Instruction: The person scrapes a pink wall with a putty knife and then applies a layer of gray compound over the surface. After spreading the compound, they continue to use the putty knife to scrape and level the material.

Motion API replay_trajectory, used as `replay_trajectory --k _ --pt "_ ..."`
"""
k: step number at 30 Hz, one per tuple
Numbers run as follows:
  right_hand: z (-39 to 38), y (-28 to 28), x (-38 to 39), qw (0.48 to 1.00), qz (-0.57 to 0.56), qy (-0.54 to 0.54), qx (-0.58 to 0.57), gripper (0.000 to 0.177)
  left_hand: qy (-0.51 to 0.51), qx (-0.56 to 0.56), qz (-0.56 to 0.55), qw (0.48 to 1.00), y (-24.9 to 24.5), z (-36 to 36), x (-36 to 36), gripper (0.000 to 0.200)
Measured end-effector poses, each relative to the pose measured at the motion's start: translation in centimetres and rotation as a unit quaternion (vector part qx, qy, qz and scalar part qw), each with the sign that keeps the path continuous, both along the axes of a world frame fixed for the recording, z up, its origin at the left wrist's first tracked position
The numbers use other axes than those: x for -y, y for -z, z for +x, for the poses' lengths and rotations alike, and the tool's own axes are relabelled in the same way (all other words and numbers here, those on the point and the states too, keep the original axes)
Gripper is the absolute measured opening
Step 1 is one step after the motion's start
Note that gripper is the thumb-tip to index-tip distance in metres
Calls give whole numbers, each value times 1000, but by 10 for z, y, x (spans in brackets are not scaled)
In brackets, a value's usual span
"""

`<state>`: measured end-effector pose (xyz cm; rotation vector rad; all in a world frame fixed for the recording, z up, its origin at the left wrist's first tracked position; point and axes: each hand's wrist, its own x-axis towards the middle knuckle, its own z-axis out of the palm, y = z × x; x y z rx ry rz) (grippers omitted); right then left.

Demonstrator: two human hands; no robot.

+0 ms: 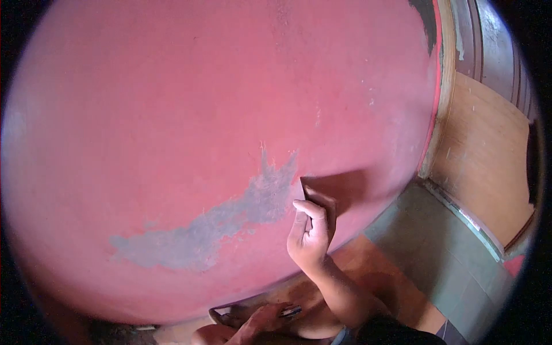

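Note:
My right hand (310,233) is raised to the pink-red wall (190,115), fingers bent around a thin, flat, dark brown piece (322,198). One pointed corner of this piece sticks up past the fingers, and its shadow falls on the wall to the right. Left of the hand, a grey patch (230,221) spreads across the paint with ragged edges. Low in the view, my left hand (264,322) is closed near my lap, with a small greyish thing at its fingers that I cannot make out. A dark-rimmed object (221,315) lies beside that hand.
On the right, a wooden frame (438,126) edges the wall, beside a tan wooden panel (483,155). Below stretches a grey-green tiled floor (425,230) with an orange-brown strip (397,282). Small white flecks and dark marks dot the wall higher up.

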<state>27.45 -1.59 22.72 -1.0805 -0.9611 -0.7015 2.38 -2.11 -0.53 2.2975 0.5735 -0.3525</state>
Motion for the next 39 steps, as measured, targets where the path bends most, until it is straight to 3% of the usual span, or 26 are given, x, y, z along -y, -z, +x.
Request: replay_trajectory --k 8,14,17,20,26,29,35,39 --pt "-3 1 -2 999 21 -38 -16 24 5 -56 -11 998 -37 10 3 64" --pt "-2 3 -2 999 14 -29 1 24 25 -18 5 999 8 -3 -6 63" --pt "-6 -2 2 999 -22 12 30 24 -3 -31 -30 999 -17 3 0 64" --pt "0 -1 -2 999 16 -25 12 25 -14 -20 -21 999 -7 0 1 64" --pt "-6 0 1 1000 -10 -17 -5 37 -3 -62 -16 998 -34 11 2 63" --pt "-4 -1 0 1000 -6 -19 12 42 5 -11 -10 1000 4 -3 -3 62" --pt "11 -4 0 1000 2 -5 -19 37 -22 -55 -28 998 -36 11 4 64" --pt "-5 2 -2 1000 -1 -10 -1 40 11 -18 13 1000 10 -1 -3 65"
